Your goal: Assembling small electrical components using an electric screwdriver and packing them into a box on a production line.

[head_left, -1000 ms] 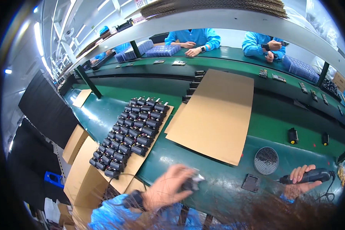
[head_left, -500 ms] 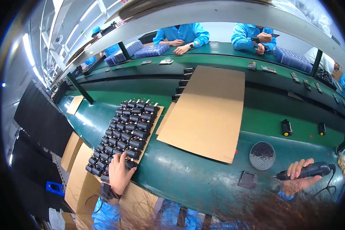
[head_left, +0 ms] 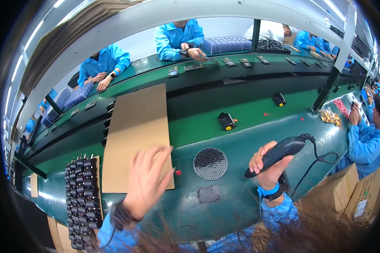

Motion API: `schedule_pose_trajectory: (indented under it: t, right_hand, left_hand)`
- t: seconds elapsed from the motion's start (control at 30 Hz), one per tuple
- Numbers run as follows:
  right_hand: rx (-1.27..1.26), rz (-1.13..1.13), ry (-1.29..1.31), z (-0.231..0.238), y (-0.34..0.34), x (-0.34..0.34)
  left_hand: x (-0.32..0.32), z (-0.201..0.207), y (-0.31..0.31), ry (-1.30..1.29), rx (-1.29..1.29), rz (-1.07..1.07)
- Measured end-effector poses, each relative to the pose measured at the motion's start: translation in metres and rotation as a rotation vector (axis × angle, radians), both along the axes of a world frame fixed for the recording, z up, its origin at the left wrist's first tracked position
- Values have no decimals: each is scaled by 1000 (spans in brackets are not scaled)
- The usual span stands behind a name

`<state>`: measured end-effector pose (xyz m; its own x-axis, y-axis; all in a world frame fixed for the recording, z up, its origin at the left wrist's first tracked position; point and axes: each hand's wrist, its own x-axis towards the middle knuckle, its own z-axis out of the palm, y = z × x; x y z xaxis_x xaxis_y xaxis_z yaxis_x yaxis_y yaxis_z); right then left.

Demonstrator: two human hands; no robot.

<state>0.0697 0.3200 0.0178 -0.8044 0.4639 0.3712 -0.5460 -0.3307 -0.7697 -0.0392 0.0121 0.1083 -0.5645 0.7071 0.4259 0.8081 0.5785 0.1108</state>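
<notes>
My left hand (head_left: 147,183) is empty, slightly blurred, with its fingers stretched out over the lower right corner of a brown cardboard sheet (head_left: 135,122). My right hand (head_left: 272,168) is wrapped round a black electric screwdriver (head_left: 285,149), whose tip points left and whose coiled cord trails to the right. Left of that tip lies a round grey perforated dish (head_left: 211,173) partly filled with small dark pieces. Just below the dish sits a flat dark rectangular plate (head_left: 208,194). Part of a black object (head_left: 284,182) shows behind my right wrist.
Rows of black cylindrical modules (head_left: 82,194) stand on cardboard at left. Two black units with yellow ends, one nearer (head_left: 227,121) and one farther (head_left: 279,99), rest on the green belt. Bagged parts (head_left: 330,118) lie at right, near a co-worker (head_left: 365,139). A shelf beam (head_left: 190,12) crosses overhead.
The view has swung right. My left hand has left the rows of black modules and moved right, over the cardboard sheet. My right hand still grips the screwdriver.
</notes>
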Motion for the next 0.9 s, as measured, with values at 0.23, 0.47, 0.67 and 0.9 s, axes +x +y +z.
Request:
schedule_pose_trajectory:
  t: [0.23,0.47,0.67,0.9]
  right_hand:
    - [-38,-11,-37,-12,0,-8]
    - [20,-39,-77,-5,-1,-10]
    - [33,-94,-78,-3,0,-7]
    - [56,-53,-78,-3,-9,-11]
  left_hand:
    - [-130,-73,178,110,-105,-401]
    - [-159,-75,186,17,-302,-530]
    - [-106,-28,121,-31,-173,-287]
    - [22,-21,33,-346,-127,-386]
